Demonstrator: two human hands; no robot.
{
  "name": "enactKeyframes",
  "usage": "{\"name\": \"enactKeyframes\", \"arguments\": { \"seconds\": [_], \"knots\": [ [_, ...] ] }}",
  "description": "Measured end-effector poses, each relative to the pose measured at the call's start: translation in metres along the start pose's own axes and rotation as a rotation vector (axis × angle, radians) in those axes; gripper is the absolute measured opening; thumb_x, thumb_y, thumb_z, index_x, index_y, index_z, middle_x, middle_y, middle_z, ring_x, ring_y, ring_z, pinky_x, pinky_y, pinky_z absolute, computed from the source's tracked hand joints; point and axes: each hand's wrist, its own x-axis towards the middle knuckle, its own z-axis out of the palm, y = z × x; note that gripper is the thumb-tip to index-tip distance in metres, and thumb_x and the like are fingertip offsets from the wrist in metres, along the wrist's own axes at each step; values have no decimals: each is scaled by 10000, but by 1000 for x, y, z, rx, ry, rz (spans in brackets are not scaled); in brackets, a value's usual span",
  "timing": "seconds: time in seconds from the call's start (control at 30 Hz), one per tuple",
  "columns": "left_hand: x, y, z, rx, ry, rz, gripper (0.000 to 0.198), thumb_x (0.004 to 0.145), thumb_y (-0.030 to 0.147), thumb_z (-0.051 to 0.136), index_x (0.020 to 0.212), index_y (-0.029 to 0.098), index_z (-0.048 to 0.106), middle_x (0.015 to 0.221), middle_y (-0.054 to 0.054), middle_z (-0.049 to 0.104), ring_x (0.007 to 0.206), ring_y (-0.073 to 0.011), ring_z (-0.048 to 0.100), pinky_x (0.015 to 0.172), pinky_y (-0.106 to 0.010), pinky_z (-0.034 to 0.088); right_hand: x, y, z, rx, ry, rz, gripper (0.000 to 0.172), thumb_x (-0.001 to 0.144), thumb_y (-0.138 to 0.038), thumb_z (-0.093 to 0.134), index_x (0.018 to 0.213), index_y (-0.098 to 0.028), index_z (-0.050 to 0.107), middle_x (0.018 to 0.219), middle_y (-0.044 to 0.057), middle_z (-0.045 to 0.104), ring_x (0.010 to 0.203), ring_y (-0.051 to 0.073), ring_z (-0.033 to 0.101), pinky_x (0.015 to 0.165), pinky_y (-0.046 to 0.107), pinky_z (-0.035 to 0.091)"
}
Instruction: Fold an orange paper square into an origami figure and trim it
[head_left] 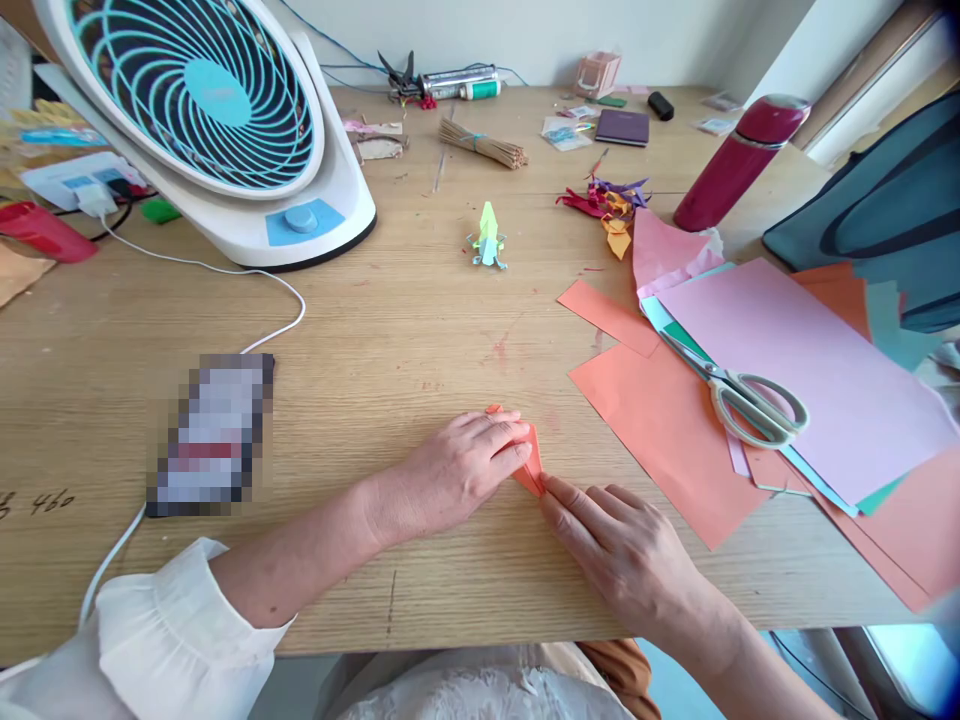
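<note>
Head view, single frame, catalogue of contents.

Item 1: small orange folded paper [531,468], lying flat on the wooden table [390,330] near its front edge, mostly covered by the fingers; only a narrow pointed wedge shows.

Item 2: left hand [457,470], palm down, fingers together and extended, pressing on the paper's left part. Not clenched; it pins rather than grips.

Item 3: right hand [622,550], palm down, fingers close together, the forefinger tip touching the paper's lower point. Flat, holding nothing between its fingers.

Item 4, about the work: scissors [742,398] resting on a stack of pink and orange sheets [787,380] to the right, well apart from the hands; a finished green paper figure [488,240] farther back; coloured paper scraps [607,205]; a red flask [739,160]; a bundle of sticks [481,145]; a white and teal desk fan [217,120] at back left; a phone [214,432], screen blurred, on a white cable [225,270].

Handling note, as a judgement: a crease this small sets well when one hand keeps the piece pinned against the table and the other fingertip runs along the fold from the point outward, edges aligned before pressure is applied. Thin paper slips easily; firm, even pressure matters.
</note>
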Motion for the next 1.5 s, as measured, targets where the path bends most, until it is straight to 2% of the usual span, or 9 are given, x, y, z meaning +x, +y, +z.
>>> {"name": "enactKeyframes", "arguments": {
  "seconds": [0.3,0.43,0.6,0.93,1.17,1.3,1.4,1.47,1.5],
  "knots": [
    [0,0,0,-10,2,-1,287,961,73,432,1215,119,559,1276,-141,616,1280,-241,550,1092,-420,478,-3,-5,-4,-69,8,-27,316,950,-72,382,1058,-102,678,1142,174,709,662,177,540,574,333,415],
    [-1,-1,2,0,-7,9,305,953,62,432,1226,119,555,1292,-139,606,1286,-248,544,1093,-419,476,-3,-7,-5,-67,20,-50,316,953,-61,383,1086,-83,668,1155,178,706,704,191,551,587,339,429],
    [0,-1,2,18,-3,13,301,948,60,441,1222,103,557,1289,-144,609,1272,-258,555,1082,-423,485,-3,-9,-9,-69,-38,-41,335,954,-45,356,1053,-80,675,1163,169,704,676,186,528,567,339,419],
    [1,-1,2,52,7,24,299,932,49,442,1198,110,563,1245,-132,627,1247,-257,573,1066,-416,494,-3,-14,-16,-145,-56,-80,301,938,-35,406,1037,-72,687,1115,164,720,646,183,521,563,341,420],
    [1,-2,2,60,1,36,281,958,80,420,1195,106,569,1261,-142,624,1224,-256,585,1046,-406,501,-15,-25,-10,-217,-57,-76,287,932,-94,460,1145,-63,650,1291,241,641,706,210,568,606,358,455],
    [0,-3,3,54,-13,42,303,921,51,452,1193,103,574,1251,-135,634,1233,-271,576,1053,-419,489,-10,-35,-5,-267,-49,-28,299,888,-42,427,1069,-66,664,1172,243,696,613,193,558,547,343,440],
    [-1,-4,5,39,-3,25,316,905,50,479,1200,113,574,1265,-136,629,1237,-272,575,1056,-426,480,-7,-31,-6,-156,-60,23,320,902,-34,375,1067,-85,645,1098,208,716,622,203,586,544,351,454],
    [-1,-6,7,9,18,10,297,919,59,480,1190,128,580,1260,-125,635,1231,-256,581,1047,-415,482,-9,-22,-6,75,4,82,303,933,-49,376,1098,-123,619,1129,165,708,740,203,647,610,332,492],
    [-1,-7,8,-9,30,5,273,937,71,472,1175,139,588,1245,-114,643,1219,-247,589,1035,-407,486,-11,-17,-6,213,69,170,280,947,-66,388,1091,-152,613,1114,132,712,827,196,669,678,312,516]
  ]
}}
